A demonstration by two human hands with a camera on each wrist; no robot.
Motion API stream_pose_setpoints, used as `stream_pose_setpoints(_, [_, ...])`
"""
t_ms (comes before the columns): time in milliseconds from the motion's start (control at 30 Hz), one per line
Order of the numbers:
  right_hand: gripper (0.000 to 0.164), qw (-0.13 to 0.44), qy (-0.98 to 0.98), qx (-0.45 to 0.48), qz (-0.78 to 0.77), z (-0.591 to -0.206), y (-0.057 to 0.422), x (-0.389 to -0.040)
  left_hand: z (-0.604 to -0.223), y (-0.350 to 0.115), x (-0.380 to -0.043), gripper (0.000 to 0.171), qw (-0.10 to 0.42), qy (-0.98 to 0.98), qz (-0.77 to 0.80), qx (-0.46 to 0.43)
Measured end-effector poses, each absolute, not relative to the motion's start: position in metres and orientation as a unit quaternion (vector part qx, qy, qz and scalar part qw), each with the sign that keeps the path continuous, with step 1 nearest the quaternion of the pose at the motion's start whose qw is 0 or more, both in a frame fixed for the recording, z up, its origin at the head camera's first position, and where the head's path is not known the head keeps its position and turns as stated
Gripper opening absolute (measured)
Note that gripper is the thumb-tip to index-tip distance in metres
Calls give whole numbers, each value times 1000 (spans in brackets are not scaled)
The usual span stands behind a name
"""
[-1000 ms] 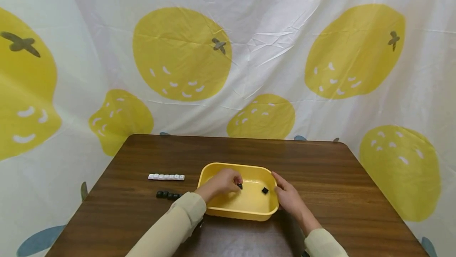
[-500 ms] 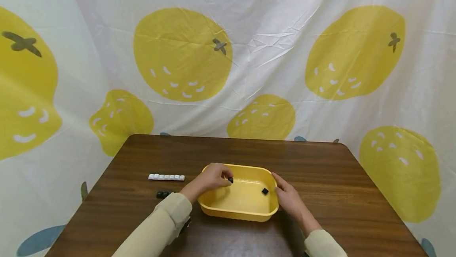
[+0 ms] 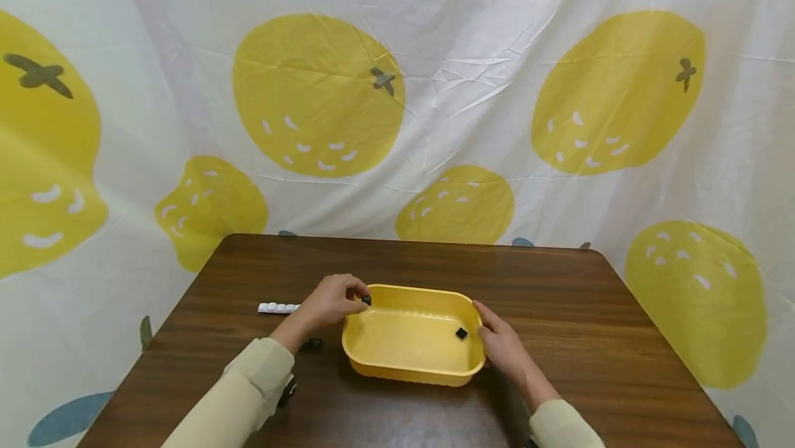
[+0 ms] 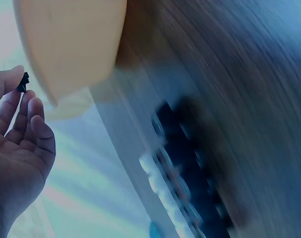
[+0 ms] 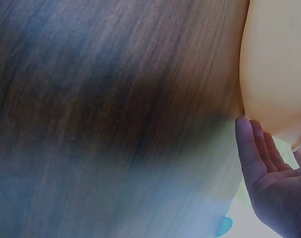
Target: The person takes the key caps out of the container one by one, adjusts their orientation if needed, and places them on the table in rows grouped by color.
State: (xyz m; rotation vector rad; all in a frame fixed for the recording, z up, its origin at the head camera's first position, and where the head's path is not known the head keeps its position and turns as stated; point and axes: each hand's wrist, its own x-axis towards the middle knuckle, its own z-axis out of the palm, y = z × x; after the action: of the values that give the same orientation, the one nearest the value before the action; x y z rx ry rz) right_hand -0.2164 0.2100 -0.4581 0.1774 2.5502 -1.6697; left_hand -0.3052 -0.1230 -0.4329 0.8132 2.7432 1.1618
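My left hand [image 3: 332,302] pinches a small black keycap [image 3: 367,300] between thumb and fingertips, just over the left back corner of a yellow plastic tub [image 3: 404,375]. In the left wrist view the pinched keycap [image 4: 23,83] shows beside the tub's rim. My right hand [image 3: 504,348] grips the tub's right end, thumb at the rim and fingers along the outer wall. Another black keycap [image 3: 462,333] lies inside, near that end. Left of the tub, a row of white keycaps [image 3: 277,308] and a row of black keycaps [image 4: 185,168] are partly hidden by my left arm in the head view.
The brown wood-grain table [image 3: 596,310] carries the tub and both rows. Behind it hangs a white curtain [image 3: 447,123] printed with yellow lemons, close to the table's back edge.
My left hand has lifted out of the tub and moved left with the black keycap, now covering parts of both rows. The right hand keeps its hold on the tub.
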Motion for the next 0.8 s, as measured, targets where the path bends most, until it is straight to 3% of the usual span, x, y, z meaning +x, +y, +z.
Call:
stream_pose_setpoints(500, [53,43,836,59,-544,-459,211,-218,-440,-221,-296,20,2,911,371,179])
stream_pose_setpoints(800, [53,42,838,62,-541,-460,210,-218,-460,-275,-284,16,20,932,331,145])
